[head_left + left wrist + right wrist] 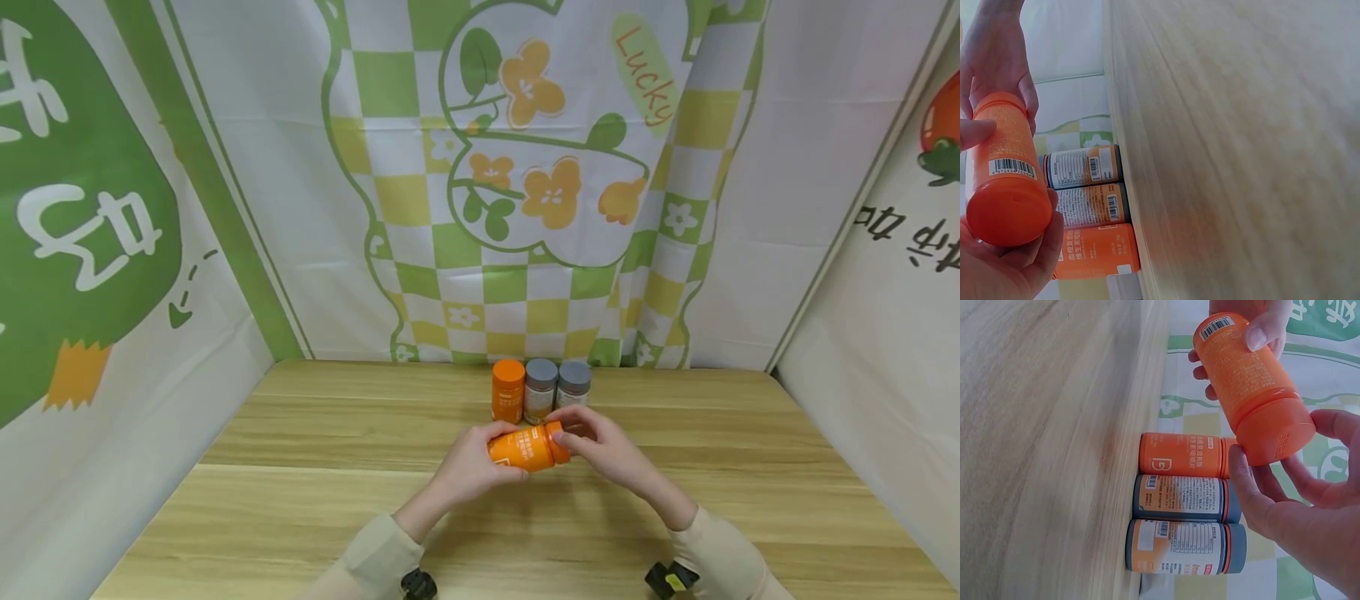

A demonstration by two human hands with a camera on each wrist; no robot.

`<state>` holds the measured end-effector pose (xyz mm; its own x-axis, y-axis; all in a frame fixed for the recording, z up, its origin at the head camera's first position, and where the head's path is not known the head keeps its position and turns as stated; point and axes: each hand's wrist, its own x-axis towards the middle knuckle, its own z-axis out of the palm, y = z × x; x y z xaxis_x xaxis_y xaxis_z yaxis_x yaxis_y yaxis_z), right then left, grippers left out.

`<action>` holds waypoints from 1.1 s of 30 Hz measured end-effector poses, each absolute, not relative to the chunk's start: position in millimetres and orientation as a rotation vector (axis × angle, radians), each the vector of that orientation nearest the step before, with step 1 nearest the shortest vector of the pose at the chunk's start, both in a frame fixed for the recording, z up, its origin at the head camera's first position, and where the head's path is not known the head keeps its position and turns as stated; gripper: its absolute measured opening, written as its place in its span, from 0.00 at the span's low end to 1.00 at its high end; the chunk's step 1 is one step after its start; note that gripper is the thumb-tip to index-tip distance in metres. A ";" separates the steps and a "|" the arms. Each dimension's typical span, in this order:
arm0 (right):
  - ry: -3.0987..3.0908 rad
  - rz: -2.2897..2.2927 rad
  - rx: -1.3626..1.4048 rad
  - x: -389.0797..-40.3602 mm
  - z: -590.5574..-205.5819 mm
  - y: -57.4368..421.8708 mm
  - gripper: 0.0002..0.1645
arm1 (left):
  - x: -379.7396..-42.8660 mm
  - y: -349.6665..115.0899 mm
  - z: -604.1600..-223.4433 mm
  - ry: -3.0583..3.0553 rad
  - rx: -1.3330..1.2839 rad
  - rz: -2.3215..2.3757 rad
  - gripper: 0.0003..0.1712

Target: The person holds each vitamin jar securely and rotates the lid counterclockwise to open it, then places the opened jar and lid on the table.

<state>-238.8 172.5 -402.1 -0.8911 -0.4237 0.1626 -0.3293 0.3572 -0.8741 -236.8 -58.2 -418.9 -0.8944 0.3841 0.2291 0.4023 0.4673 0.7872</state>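
An orange bottle (525,448) with an orange cap is held sideways above the table, its cap end toward the right. My left hand (476,462) grips the bottle's body near its base. With thumb and fingers, my right hand (606,446) pinches the cap (1275,431) at its rim. In the left wrist view, the bottle's round base (1009,212) faces the camera and a barcode shows above it. Behind the hands stand another orange bottle (507,392) and two grey-capped bottles, one in the middle (541,390) and one at the right (574,383).
The three standing bottles form a tight row near the back edge of the wooden table (337,492). A printed cloth (517,292) hangs right behind that edge. More fabric walls (862,333) flank the table on both sides.
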 end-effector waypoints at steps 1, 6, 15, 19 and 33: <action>2.520 -1.576 -0.715 -238.8 -402.1 172.9 0.20 | -236.8 -58.3 -418.9 -2.675 -0.716 -1.446 0.29; 2.533 -1.554 -0.766 -239.9 -402.4 174.1 0.19 | -236.9 -58.3 -418.6 -2.681 -0.710 -1.464 0.29; 2.463 -1.618 -0.853 -238.8 -402.7 176.2 0.19 | -237.9 -58.4 -419.5 -2.697 -0.692 -1.507 0.30; 2.411 -1.653 -0.883 -238.0 -403.6 176.3 0.21 | -237.4 -59.1 -420.4 -2.704 -0.694 -1.516 0.31; 2.339 -1.714 -1.091 -237.1 -404.2 179.5 0.20 | -236.9 -59.5 -421.7 -2.698 -0.709 -1.538 0.30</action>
